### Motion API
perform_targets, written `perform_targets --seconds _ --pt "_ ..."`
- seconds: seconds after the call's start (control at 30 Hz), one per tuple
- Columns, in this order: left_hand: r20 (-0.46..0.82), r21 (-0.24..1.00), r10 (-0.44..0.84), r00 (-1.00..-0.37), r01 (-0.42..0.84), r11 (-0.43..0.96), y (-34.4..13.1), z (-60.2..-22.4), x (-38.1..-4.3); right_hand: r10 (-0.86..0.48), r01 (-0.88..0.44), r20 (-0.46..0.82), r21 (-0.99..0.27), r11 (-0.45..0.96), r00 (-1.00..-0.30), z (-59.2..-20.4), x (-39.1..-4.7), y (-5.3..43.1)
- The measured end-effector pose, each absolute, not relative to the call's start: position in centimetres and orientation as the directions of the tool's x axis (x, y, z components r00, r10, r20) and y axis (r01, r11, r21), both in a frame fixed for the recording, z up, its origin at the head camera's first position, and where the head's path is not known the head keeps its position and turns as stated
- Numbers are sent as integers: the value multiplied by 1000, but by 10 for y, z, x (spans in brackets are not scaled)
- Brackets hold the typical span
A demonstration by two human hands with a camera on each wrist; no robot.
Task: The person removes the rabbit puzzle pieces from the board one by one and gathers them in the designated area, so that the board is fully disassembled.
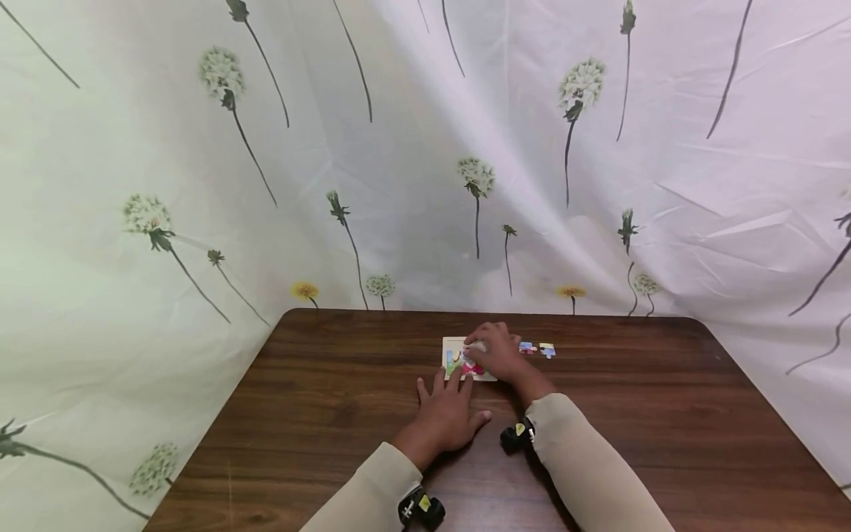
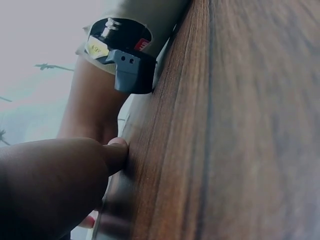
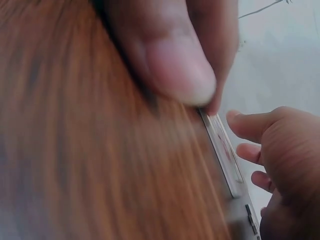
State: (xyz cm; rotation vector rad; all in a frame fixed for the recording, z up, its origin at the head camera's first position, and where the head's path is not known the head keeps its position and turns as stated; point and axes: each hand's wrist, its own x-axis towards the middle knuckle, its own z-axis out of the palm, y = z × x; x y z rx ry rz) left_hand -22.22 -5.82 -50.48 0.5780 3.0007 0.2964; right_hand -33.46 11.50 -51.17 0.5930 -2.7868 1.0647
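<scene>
A small puzzle board with a pale frame and a coloured picture lies flat near the table's far side. My left hand rests on the table with its fingers spread, the fingertips at the board's near edge. Its thumb looms large in the right wrist view. Over the board's right part reaches my right hand, fingers bent down towards the picture. In the right wrist view this hand is just above the board, seen edge-on. Whether it pinches a piece cannot be made out.
Two loose puzzle pieces, one partly pink and one blue and yellow, lie right of the board. A brown wooden table carries everything. Behind it hangs a white cloth printed with dandelions.
</scene>
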Motion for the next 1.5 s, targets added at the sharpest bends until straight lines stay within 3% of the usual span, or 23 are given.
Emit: perform_targets --seconds 1.0,1.5 --pt "-19 139 404 -914 398 907 -58 -500 -219 -334 -374 177 -564 736 -926 -514 -333 94" --pt "-38 147 392 -919 383 912 -55 -499 -220 -316 -375 213 -653 658 -925 -512 -332 97"
